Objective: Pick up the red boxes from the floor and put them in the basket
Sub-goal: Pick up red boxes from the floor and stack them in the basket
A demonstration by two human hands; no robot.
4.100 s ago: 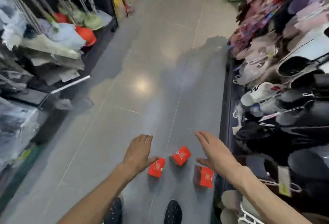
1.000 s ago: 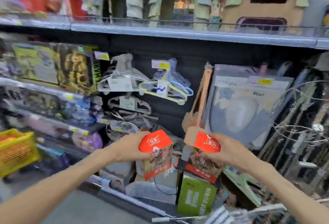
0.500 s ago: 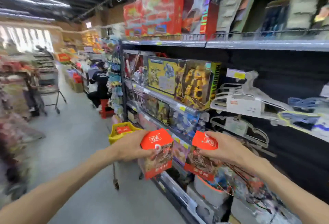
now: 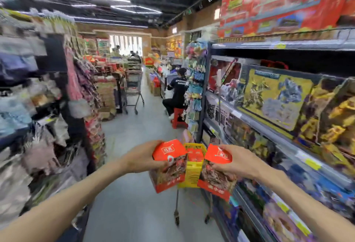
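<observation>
Down the shop aisle, left to right:

Left shelving: hanging packets and soft goods (image 4: pixel 80 95) line the aisle edge, blurred; a swinging elbow could catch them.

Left hand: the left hand (image 4: pixel 143 156) is clenched round the left red box (image 4: pixel 169 166), fingers wrapped on its side and folded top flap, held upright in the air.

Left-box risk: the grip sits high near the flap; if the flap gives, the box could tip out short of the target.

Basket: the yellow basket (image 4: pixel 192 174) sits on a wheeled stand ahead, seen between the two boxes; something red already lies inside, too small to tell more.

Basket risk: it stands well apart from the hands. A release from this range would likely miss, and a hard drop could nudge the wheeled stand away.

Right hand: the right hand (image 4: pixel 235 162) grasps the right red box (image 4: pixel 217 172) by its upper edge, thumb on the flap, box tilted slightly inward.

Two-box risk: both arriving together at a narrow opening could collide and spill one to the floor.

Right shelving: the toy shelf (image 4: pixel 269 126) runs close beside the right arm; brushing its boxed toys is possible.
</observation>
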